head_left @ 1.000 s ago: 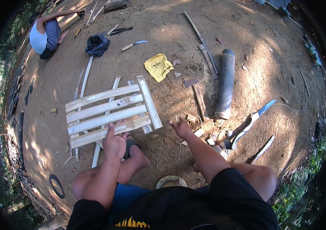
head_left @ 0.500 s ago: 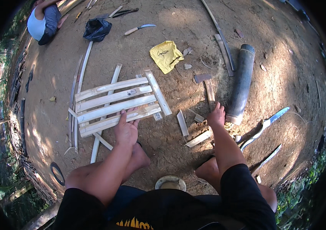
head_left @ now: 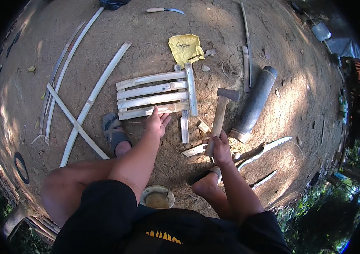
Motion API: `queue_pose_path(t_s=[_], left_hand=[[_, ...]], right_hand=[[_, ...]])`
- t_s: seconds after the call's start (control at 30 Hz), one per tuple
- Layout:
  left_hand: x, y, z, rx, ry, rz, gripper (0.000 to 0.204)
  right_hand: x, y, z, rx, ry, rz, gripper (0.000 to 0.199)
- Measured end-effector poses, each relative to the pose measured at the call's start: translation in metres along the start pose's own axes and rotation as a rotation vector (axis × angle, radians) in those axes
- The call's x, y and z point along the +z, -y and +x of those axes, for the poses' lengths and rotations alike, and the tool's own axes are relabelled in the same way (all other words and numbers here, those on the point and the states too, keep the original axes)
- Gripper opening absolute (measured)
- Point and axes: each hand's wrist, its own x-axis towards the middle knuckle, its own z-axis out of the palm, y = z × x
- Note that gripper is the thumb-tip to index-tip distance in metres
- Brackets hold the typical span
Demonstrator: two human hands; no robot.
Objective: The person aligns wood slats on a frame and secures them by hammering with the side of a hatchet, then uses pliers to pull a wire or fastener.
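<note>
My right hand [head_left: 220,148] is wrapped round the lower wooden handle of a hatchet [head_left: 219,114], raised with its dark metal head at the far end. My left hand [head_left: 156,123] grips the near slat of a pale slatted bamboo frame [head_left: 152,94], thumb over the slat and fingers partly under it. Several parallel slats make up the frame, with a crosspiece [head_left: 191,89] at its right end. Beneath that end a flat bamboo strip [head_left: 184,129] sticks out toward me. Small split offcuts [head_left: 203,126] lie between the frame and the hatchet.
A thick dark bamboo tube [head_left: 254,103] lies right of the hatchet. Near my right foot are a long curved blade [head_left: 264,149] and a smaller knife [head_left: 265,179]. Long bamboo strips [head_left: 97,95] cross at left. Farther off lie a yellow sheet [head_left: 187,47] and a curved knife [head_left: 166,10]. A bowl [head_left: 163,191] stands close to me.
My right hand has lifted the hatchet off the ground. The slatted frame has moved right with my left hand, off the long strips. The view has shifted too.
</note>
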Motion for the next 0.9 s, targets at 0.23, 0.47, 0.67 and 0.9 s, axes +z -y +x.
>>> queue_pose_path(t_s=[0.23,0.47,0.67,0.9], left_hand=[[-0.014,-0.026,-0.002,0.469,0.045,1.560,0.047],[-0.003,-0.057,-0.002,1.087,-0.076,2.076,0.087],[-0.006,-0.045,0.025,0.940,-0.014,2.162,0.095],[0.002,-0.048,0.019,0.831,-0.005,2.188,0.096]], right_hand=[[0.029,-0.053,-0.044,0.023,-0.066,-0.346,0.020],[0.073,-0.064,-0.053,0.193,-0.154,-0.185,0.022],[0.106,-0.080,-0.059,0.146,-0.311,0.164,0.017],[0.117,-0.074,-0.054,0.226,-0.247,0.200,0.015]])
